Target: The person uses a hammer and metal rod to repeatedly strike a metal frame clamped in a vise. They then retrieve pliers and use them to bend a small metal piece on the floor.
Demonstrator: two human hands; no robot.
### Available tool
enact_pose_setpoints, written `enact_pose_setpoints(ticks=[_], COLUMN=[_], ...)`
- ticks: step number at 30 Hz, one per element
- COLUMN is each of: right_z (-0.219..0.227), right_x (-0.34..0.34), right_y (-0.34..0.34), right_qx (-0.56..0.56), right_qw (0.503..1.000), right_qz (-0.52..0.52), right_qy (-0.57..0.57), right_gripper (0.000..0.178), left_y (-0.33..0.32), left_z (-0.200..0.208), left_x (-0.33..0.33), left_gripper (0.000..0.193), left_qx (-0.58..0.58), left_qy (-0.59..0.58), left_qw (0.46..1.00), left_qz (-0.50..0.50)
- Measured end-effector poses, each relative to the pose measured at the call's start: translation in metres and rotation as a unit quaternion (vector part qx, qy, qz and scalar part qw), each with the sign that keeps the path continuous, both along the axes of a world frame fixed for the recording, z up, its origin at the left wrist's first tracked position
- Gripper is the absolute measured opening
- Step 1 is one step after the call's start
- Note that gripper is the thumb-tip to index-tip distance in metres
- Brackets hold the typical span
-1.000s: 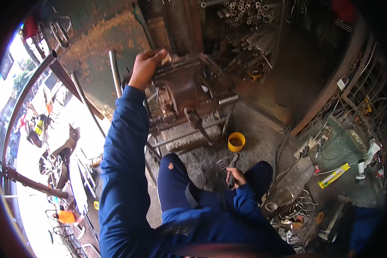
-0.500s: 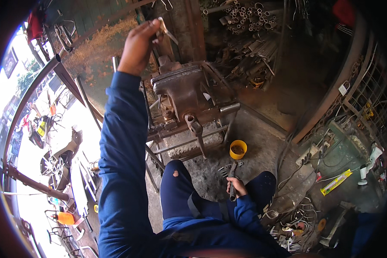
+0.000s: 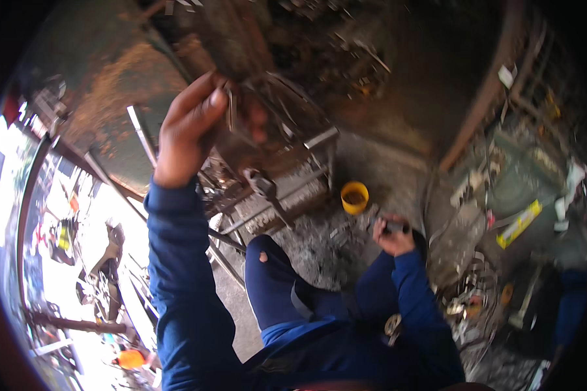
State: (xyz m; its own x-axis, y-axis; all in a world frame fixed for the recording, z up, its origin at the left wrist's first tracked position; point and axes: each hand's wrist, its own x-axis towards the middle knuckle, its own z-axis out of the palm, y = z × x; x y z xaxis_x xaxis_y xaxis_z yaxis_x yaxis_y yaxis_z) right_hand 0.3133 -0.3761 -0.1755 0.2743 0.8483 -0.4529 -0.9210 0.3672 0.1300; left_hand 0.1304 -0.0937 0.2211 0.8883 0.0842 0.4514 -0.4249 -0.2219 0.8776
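Metal piece [image 3: 230,107] pinched in raised left hand [image 3: 190,127].

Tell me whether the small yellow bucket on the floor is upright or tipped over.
Upright. The small yellow bucket stands on the grey floor with its round mouth facing up; dark contents show inside, though what they are cannot be told.

Two hands are showing: one left hand [image 3: 190,127] is rising above the rusty machine [image 3: 267,163], and one right hand [image 3: 392,236] is staying low, to the right of it. One yellow bucket [image 3: 355,197] is standing just right of the machine. One yellow box [image 3: 518,223] is lying far right.
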Motion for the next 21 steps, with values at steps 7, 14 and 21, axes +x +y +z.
enact_pose_setpoints(ticks=[7, 14, 21], right_z=[-0.047, -0.044, -0.025], right_x=[0.063, 0.09, 0.118], right_y=[-0.014, -0.073, -0.092], right_qx=[-0.286, -0.364, -0.308], right_qw=[0.941, 0.926, 0.946], right_qz=[-0.034, -0.075, -0.099], right_qy=[-0.175, -0.071, 0.019], right_gripper=[0.006, 0.009, 0.035], left_y=[-0.09, -0.161, -0.211], left_z=[-0.246, -0.568, -0.662], left_x=[0.006, 0.058, 0.09], left_gripper=[0.009, 0.025, 0.036], left_qx=[0.119, -0.299, 0.077], left_qy=[0.287, 0.581, 0.371], left_qw=[0.932, 0.757, 0.923], left_qz=[-0.185, 0.026, 0.064])
